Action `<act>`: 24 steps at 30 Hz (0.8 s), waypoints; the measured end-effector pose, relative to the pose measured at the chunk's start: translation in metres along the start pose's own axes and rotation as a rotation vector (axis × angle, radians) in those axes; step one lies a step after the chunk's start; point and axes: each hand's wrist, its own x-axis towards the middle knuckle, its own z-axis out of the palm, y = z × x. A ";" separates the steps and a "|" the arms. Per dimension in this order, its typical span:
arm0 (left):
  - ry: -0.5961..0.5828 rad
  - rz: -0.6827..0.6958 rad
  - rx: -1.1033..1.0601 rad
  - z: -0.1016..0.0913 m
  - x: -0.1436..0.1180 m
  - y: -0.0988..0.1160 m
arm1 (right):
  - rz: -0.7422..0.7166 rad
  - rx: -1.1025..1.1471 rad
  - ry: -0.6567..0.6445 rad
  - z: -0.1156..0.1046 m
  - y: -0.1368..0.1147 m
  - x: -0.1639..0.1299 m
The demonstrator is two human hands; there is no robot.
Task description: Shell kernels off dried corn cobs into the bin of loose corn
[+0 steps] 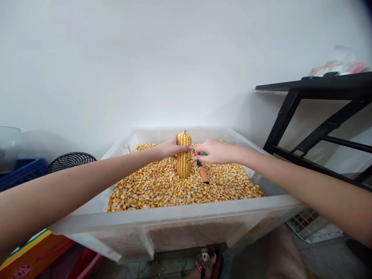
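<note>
An ear of corn with yellow kernels stands upright on loose corn kernels. My left hand is wrapped round its upper half from the left, the thumb across the front. At the ear's right side, my right hand is closed round a thin tool with a green handle; its tip points at the ear and is too small to make out. Just below that hand, a tool with an orange and black handle lies on the kernels, its far end hidden.
The kernels fill a large translucent plastic bin against a white wall. A black metal table stands at right, a white basket below. At left are a black wire basket, a blue crate and an orange box.
</note>
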 end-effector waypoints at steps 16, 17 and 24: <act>0.037 -0.125 -0.138 -0.009 0.008 -0.017 | 0.015 -0.137 0.052 0.019 -0.006 0.002; 0.040 -0.125 -0.139 -0.008 0.008 -0.017 | 0.023 -0.141 0.050 0.020 -0.007 0.002; 0.053 -0.142 -0.177 -0.008 0.008 -0.018 | 0.038 -0.247 0.081 0.029 -0.012 0.002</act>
